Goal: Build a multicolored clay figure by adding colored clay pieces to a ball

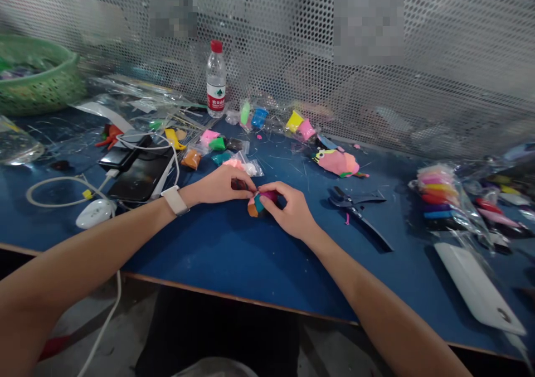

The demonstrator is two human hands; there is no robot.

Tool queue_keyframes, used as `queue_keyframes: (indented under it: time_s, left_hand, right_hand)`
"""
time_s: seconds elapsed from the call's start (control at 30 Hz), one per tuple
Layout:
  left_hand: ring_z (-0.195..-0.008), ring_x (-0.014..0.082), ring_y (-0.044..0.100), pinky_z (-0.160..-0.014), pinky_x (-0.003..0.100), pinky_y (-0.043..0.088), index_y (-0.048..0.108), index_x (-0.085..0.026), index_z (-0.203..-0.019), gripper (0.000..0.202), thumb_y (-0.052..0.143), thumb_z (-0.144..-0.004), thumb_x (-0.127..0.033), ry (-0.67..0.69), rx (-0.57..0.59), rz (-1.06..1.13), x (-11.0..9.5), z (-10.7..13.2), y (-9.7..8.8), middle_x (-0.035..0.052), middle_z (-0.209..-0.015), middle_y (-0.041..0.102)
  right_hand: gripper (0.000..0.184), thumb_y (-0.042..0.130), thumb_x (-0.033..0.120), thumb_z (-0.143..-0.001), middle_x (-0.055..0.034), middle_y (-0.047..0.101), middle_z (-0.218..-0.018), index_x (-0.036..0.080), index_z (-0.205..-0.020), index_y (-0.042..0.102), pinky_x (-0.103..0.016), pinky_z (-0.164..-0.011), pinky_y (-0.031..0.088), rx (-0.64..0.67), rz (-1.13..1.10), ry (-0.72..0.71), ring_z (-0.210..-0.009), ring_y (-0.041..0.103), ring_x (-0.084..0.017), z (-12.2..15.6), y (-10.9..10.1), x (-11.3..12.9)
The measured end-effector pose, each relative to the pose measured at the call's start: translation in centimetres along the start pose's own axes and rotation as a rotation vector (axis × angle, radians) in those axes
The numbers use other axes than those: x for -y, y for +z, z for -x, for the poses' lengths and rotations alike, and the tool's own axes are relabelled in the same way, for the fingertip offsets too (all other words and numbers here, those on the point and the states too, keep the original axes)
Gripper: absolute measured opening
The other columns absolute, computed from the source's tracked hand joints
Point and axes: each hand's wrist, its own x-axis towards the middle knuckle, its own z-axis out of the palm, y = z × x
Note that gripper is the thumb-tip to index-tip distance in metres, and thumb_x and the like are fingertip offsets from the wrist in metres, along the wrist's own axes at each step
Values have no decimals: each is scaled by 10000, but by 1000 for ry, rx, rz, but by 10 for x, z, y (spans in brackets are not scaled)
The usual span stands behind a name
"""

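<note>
Between my two hands, just above the blue table, is a small piece of modelling clay (253, 207) in orange, teal and purple. My right hand (289, 207) grips it from the right with thumb and fingers. From the left, my left hand (228, 185) pinches at its upper edge; the fingertips of both hands nearly meet there, and part of the clay is hidden. Small bags of clay, among them an orange bag (191, 158) and a green bag (217, 143), lie beyond my left hand. A pink clay figure (337, 162) with eyes rests farther off to the right.
Pliers-like dark tool (359, 215) lies right of my hands. Bagged clay strips (438, 196) and a white board (476, 288) are at the right. Phone (142, 170), cable and white charger (95, 214) lie left. A bottle (216, 81) and green basket (42, 90) stand behind.
</note>
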Motion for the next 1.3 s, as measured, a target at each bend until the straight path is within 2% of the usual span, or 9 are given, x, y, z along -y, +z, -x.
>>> queue_keyframes:
  time_s: [0.23, 0.43, 0.57, 0.7, 0.83, 1.03, 1.2, 1.3]
  left_hand:
    - [-986, 199, 832, -885, 303, 625, 920, -236, -1103, 177, 875, -995, -370, 17, -35, 39, 0, 1, 2, 76, -1108, 907]
    - [-1041, 199, 850, -970, 314, 641, 926, -252, -1074, 135, 857, -1005, -346, 36, -9, 67, -2, 0, 0, 65, -1157, 913]
    - [-979, 187, 835, -888, 297, 619, 925, -252, -1125, 177, 813, -1028, -347, 17, -28, 6, -1, 0, 0, 60, -1118, 913]
    - [-871, 180, 809, -800, 295, 588, 932, -241, -1097, 206, 794, -1031, -379, -20, -21, -21, -1, -1, 2, 60, -1046, 912]
    - [-912, 193, 812, -806, 299, 584, 932, -237, -1143, 251, 796, -1028, -413, -31, -51, -41, -4, -1, 3, 68, -1069, 912]
    - [-882, 191, 790, -775, 302, 572, 926, -227, -1133, 290, 782, -1045, -463, -24, -21, -59, -7, 0, 3, 82, -1059, 900]
    - [-916, 193, 786, -829, 304, 615, 871, -209, -1269, 415, 861, -980, -508, -29, 2, -56, -7, 1, 4, 93, -1126, 866]
    - [-906, 189, 779, -847, 309, 620, 868, -214, -1259, 402, 871, -975, -499, -38, 1, -43, -5, 0, 4, 83, -1114, 862]
  right_hand:
    - [166, 764, 405, -1061, -66, 894, -1172, 288, -1158, 831, -449, -943, 668, 25, 13, -25, -1063, 844, -289, 0, -4, -4]
    - [197, 775, 428, -1056, -65, 885, -1162, 277, -1175, 814, -430, -910, 670, 36, 11, -6, -1039, 837, -281, -1, -4, -3]
    - [210, 774, 429, -1057, -70, 882, -1172, 269, -1187, 811, -441, -938, 665, 34, 14, -8, -1060, 838, -283, -1, -3, -3]
    - [316, 778, 549, -1059, -83, 883, -1225, 273, -1210, 807, -481, -1012, 676, 38, -1, -3, -1121, 846, -301, -1, -6, -5]
    - [360, 759, 593, -1072, -82, 884, -1238, 270, -1221, 812, -506, -1075, 672, 47, -35, 11, -1159, 848, -310, -2, -12, -10]
    - [294, 768, 546, -1071, -63, 886, -1136, 270, -1158, 823, -479, -979, 664, 59, 10, 9, -1042, 837, -292, -4, -14, -13]
    - [345, 825, 526, -1026, -82, 862, -1266, 273, -1261, 799, -496, -1018, 656, 142, 45, -52, -1148, 817, -324, -4, -20, -12]
    - [406, 871, 542, -991, -90, 847, -1317, 286, -1296, 795, -512, -1017, 659, 177, 91, -61, -1178, 808, -348, -4, -23, -13]
